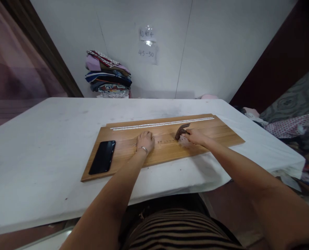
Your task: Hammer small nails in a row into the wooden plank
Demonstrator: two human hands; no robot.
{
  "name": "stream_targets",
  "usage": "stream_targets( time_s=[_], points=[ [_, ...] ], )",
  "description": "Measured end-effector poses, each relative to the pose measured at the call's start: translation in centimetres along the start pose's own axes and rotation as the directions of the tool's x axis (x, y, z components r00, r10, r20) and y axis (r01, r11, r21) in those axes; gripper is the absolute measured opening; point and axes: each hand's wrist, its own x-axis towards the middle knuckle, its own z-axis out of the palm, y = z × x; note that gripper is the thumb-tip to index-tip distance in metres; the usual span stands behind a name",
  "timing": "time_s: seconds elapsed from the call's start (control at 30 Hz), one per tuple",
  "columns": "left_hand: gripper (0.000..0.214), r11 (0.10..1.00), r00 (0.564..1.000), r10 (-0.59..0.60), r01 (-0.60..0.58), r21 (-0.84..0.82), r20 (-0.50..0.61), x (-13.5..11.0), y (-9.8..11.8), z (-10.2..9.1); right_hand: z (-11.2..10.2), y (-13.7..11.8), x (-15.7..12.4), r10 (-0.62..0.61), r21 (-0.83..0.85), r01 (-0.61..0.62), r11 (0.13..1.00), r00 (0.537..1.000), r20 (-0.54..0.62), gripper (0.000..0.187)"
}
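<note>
A long wooden board [211, 133] lies on the white table [52, 132]. My left hand [145, 140] rests on the board's middle, fingers curled, with small nails showing by its fingertips; a bracelet circles the wrist. My right hand [194, 136] is closed round the handle of a dark hammer [182, 131], whose head sits on the board. A row of small nail heads [165, 141] runs between my two hands. A thin white strip [162, 124] lies along the board's far edge.
A black phone [102, 157] lies on the board's left end. Folded fabrics [108, 74] are stacked against the wall behind the table. More cloth [290, 125] is piled at the right. A paper note [147, 43] hangs on the wall.
</note>
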Motion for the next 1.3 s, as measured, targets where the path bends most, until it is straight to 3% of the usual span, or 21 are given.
stream_targets(
  time_s=[1.3],
  points=[
    [0.032,1.0,1.0,0.003,-0.003,-0.002,-0.013,-0.02,-0.02,0.14,-0.29,0.01,-0.11,-0.003,-0.013,0.003,1.0,1.0,0.007,0.024]
  ],
)
